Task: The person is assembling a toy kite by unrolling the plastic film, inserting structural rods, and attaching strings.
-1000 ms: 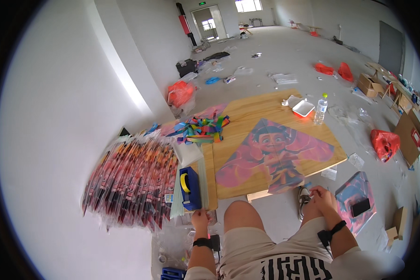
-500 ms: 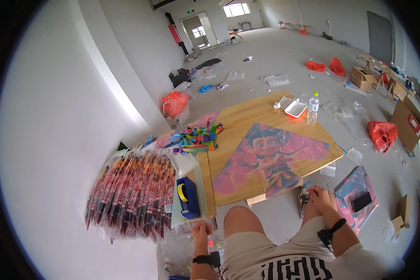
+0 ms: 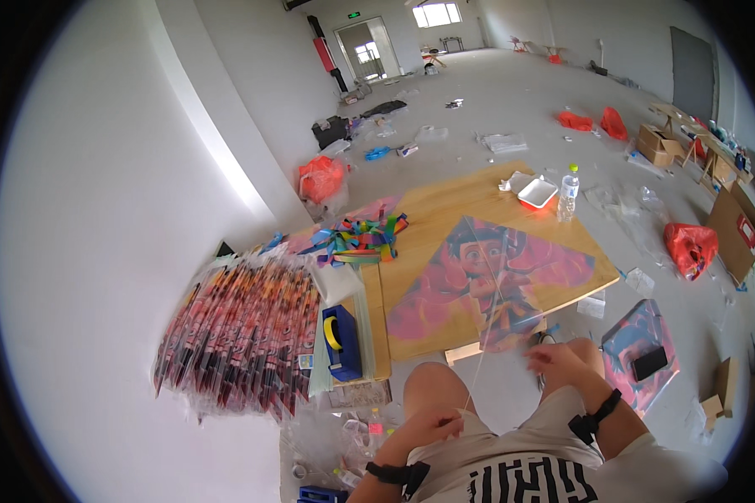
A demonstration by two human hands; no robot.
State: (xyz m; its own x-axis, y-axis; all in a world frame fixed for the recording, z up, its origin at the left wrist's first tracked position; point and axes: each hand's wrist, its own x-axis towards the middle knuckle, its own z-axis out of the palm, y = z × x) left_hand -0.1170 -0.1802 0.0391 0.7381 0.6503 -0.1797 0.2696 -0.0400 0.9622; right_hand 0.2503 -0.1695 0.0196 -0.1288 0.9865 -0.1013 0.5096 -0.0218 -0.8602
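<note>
A diamond-shaped kite (image 3: pixel 478 277) printed with a cartoon figure lies on the wooden table (image 3: pixel 445 189), its lower tip over the near edge. My left hand (image 3: pixel 432 426) is closed above my left thigh, with a thin pale rod (image 3: pixel 477 373) rising from its fingertips toward the kite. Whether this is a stiff rod or a taut line is hard to make out. Over my right knee, near the kite's lower tip, is my right hand (image 3: pixel 555 360); motion smears its fingers. A blue tape dispenser (image 3: pixel 344 350) with yellow tape stands left of the kite.
Packed kites in clear film (image 3: pixel 235 335) are stacked at the left. Colourful ribbons (image 3: pixel 361 239) lie behind the dispenser. A white tray (image 3: pixel 537 192) and a water bottle (image 3: pixel 568 194) stand at the table's far right. A black phone (image 3: pixel 649 363) rests on a printed sheet (image 3: pixel 637 331) at right.
My left hand has moved right from beside the table's near left corner to above my thigh, and the thin pale rod now shows there. My right hand has shifted slightly left and lower.
</note>
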